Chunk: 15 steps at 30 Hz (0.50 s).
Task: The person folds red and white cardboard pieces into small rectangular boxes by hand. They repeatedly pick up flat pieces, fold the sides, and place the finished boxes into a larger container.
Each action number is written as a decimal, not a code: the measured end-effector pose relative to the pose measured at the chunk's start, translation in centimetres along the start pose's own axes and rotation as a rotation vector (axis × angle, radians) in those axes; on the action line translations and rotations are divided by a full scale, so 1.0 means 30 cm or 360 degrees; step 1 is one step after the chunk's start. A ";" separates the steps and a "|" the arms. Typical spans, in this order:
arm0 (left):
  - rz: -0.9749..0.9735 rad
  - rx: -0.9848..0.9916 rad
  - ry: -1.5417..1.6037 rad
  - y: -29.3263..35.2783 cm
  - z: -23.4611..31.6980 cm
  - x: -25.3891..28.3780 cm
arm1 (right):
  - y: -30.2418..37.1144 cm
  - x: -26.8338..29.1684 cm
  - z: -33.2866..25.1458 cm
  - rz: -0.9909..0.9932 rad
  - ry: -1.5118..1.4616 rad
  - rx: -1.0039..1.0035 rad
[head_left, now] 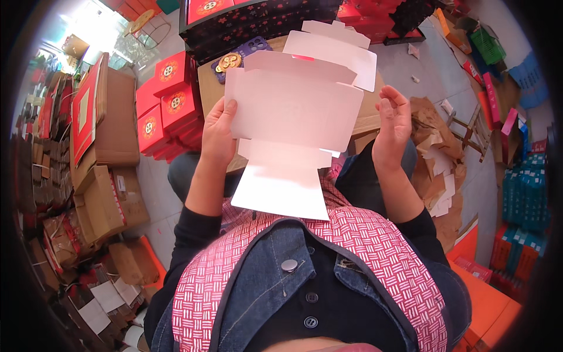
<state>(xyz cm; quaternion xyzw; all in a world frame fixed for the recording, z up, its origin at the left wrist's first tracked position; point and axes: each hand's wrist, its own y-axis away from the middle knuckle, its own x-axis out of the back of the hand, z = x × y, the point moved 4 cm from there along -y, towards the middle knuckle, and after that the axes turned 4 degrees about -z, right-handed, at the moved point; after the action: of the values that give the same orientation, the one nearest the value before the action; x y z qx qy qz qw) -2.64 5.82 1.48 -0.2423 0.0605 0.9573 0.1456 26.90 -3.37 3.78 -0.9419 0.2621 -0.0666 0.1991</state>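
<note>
An unfolded white carton blank [293, 111] with flaps and tabs is held up over my lap, its plain side facing me. My left hand [219, 134] grips its left edge, the thumb lying on top. Just off its right edge, my right hand [392, 124] is raised with fingers loosely bent and apart, and nothing shows in it. Behind the held blank, a second white blank [359, 54] lies on the brown cardboard-coloured work surface [210, 82]. Near it rests a dark blue phone-like case [258, 44] with a round gold ornament [230, 61].
Red boxes [170, 105] are stacked to the left of the work surface. A dark flowered carton [264, 26] holding red boxes stands beyond it. Crumpled brown paper [437, 158] lies on the right. Open cardboard boxes [111, 199] fill the left side, and orange boxes [487, 299] stand at lower right.
</note>
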 end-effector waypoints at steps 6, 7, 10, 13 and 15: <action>0.0147 0.0031 0.0099 -0.033 0.000 -0.042 | 0.046 -0.052 0.052 -0.0294 -0.0517 -0.0830; 0.0174 0.0054 0.0129 -0.041 -0.006 -0.053 | 0.062 -0.055 0.060 -0.0426 -0.0592 -0.0884; -0.0015 -0.0120 0.0197 -0.064 -0.012 -0.070 | 0.092 -0.097 0.075 -0.0585 -0.0871 -0.0874; -0.0044 -0.0160 0.0346 -0.052 -0.011 -0.066 | 0.069 -0.088 0.086 -0.0244 -0.0796 -0.0776; 0.0001 -0.0038 0.0367 -0.028 -0.028 -0.036 | 0.057 -0.083 0.061 -0.0092 -0.0860 -0.0619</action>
<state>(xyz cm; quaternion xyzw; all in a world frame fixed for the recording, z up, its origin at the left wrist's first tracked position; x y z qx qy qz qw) -1.10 6.19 1.22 -0.3526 0.0655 0.9237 0.1345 24.38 -2.78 1.37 -0.9529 0.1809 0.2312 0.0758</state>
